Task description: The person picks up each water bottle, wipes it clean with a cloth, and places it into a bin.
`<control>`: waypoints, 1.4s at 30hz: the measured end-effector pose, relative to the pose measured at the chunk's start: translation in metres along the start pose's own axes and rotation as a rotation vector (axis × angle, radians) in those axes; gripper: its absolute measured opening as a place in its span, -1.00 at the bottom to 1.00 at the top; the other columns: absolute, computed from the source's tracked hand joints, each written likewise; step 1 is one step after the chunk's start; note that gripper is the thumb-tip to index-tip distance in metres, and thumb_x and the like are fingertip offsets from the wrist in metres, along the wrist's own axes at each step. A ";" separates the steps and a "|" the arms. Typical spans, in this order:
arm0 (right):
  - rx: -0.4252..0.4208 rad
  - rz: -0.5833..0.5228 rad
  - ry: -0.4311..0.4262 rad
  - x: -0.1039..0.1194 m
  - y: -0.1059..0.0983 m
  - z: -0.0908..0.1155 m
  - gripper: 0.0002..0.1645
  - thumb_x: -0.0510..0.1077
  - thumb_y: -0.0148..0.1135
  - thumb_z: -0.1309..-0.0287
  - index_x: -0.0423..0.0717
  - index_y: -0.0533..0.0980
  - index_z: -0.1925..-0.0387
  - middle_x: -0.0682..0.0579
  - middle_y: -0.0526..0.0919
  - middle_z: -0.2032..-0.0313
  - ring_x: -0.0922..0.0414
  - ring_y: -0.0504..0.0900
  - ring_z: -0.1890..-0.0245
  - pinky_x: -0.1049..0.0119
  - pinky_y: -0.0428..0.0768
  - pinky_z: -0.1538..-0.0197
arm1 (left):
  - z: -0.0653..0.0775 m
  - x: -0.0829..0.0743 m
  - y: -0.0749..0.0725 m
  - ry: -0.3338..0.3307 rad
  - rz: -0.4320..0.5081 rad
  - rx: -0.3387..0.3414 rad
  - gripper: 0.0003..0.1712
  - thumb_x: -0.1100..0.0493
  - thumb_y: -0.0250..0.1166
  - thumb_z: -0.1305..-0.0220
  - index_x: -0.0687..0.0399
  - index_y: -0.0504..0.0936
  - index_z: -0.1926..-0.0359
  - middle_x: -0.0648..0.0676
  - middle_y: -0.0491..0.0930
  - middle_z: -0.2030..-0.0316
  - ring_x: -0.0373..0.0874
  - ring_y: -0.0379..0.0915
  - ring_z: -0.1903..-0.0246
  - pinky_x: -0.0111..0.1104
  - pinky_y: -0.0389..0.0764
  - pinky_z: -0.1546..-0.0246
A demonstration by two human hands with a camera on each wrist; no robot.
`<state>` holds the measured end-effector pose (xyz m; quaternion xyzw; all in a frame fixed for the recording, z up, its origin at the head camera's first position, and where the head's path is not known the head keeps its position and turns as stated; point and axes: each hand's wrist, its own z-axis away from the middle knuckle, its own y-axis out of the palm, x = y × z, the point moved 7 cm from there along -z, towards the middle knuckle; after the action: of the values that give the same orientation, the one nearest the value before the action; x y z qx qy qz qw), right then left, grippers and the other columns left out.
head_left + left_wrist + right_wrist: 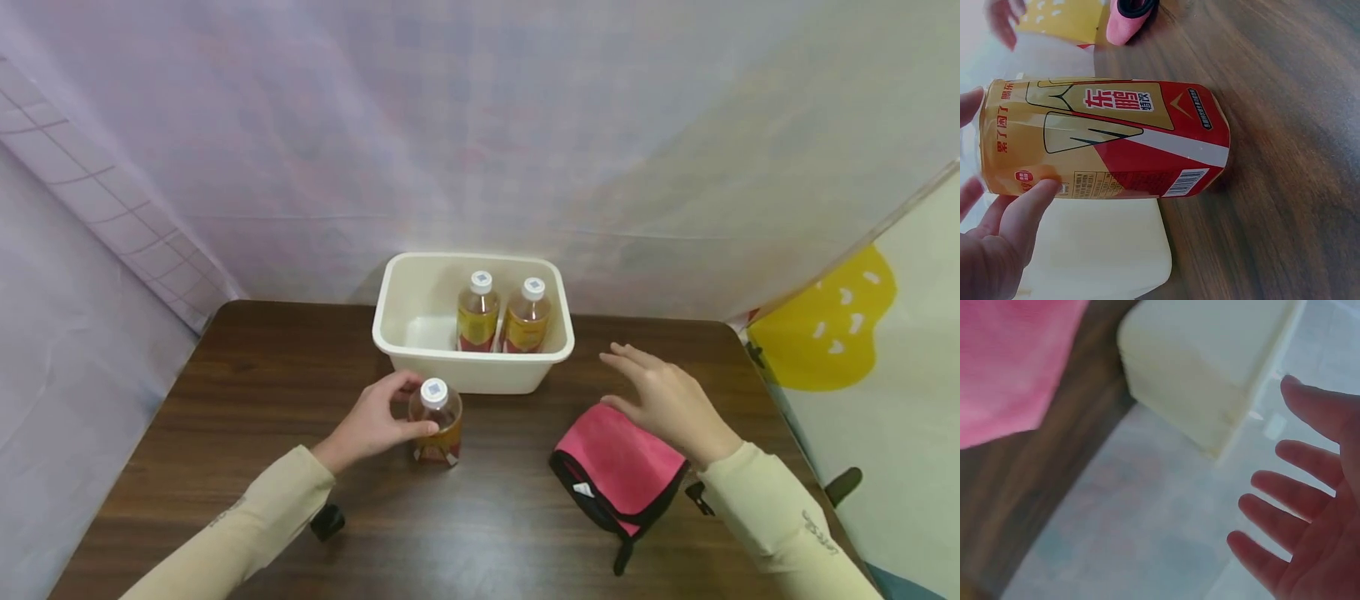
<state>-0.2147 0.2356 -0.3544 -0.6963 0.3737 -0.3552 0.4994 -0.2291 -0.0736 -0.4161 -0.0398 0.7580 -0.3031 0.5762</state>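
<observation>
My left hand point(375, 427) grips a drink bottle point(437, 437) with a white cap and a gold-and-red label. Thumb and fingers close round its upper part, and it is upright in front of the white bin point(465, 373). Whether its base touches the table I cannot tell. Inside the bin, on its right side, two similar bottles point(477, 321) stand next to each other. My right hand point(667, 400) is held over the far right part of a pink pouch point(622, 458) with black trim, its fingers spread and holding nothing, as the right wrist view point(1310, 506) also shows.
Everything stands on a dark wood-grain table point(247, 392). Behind its far edge hangs a pale curtain point(465, 150). A small black object point(327, 522) lies by the left forearm, and a black strap end point(699, 498) lies near the right sleeve.
</observation>
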 end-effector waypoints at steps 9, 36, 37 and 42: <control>0.118 -0.025 0.012 -0.006 0.040 0.032 -0.23 0.05 0.45 0.25 -0.22 0.46 -0.04 -0.29 0.45 -0.08 -0.19 0.53 0.05 -0.03 0.56 0.21 | -0.001 -0.001 -0.002 0.013 0.009 -0.007 -0.43 0.13 0.48 0.16 0.16 0.48 0.08 0.11 0.55 0.14 0.00 0.51 0.19 -0.13 0.53 0.13; 0.326 -0.105 0.114 -0.020 0.118 0.067 0.02 0.02 0.54 0.47 -0.20 0.35 -0.15 -0.40 0.34 -0.12 -0.28 0.37 -0.08 -0.08 0.50 0.08 | 0.000 0.002 0.000 -0.004 0.023 -0.010 -0.46 0.18 0.47 0.15 0.17 0.47 0.10 0.14 0.54 0.14 0.03 0.50 0.20 -0.06 0.53 0.17; 0.325 -0.106 0.117 -0.020 0.119 0.067 0.02 0.03 0.55 0.48 -0.20 0.36 -0.15 -0.40 0.34 -0.12 -0.29 0.37 -0.09 -0.08 0.48 0.06 | 0.000 0.002 -0.001 -0.004 0.024 -0.011 -0.46 0.18 0.47 0.15 0.17 0.47 0.11 0.14 0.54 0.14 0.03 0.50 0.20 -0.05 0.53 0.17; 0.347 -0.125 0.162 -0.021 0.124 0.066 0.06 0.00 0.58 0.55 -0.22 0.36 -0.13 -0.42 0.30 -0.14 -0.31 0.32 -0.12 -0.12 0.41 -0.03 | -0.001 0.002 0.000 0.004 0.010 -0.006 -0.46 0.19 0.47 0.15 0.17 0.46 0.10 0.13 0.54 0.14 0.03 0.50 0.19 -0.07 0.53 0.15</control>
<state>-0.1881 0.2551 -0.4923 -0.5909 0.3020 -0.4992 0.5572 -0.2304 -0.0741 -0.4177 -0.0371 0.7603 -0.2981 0.5760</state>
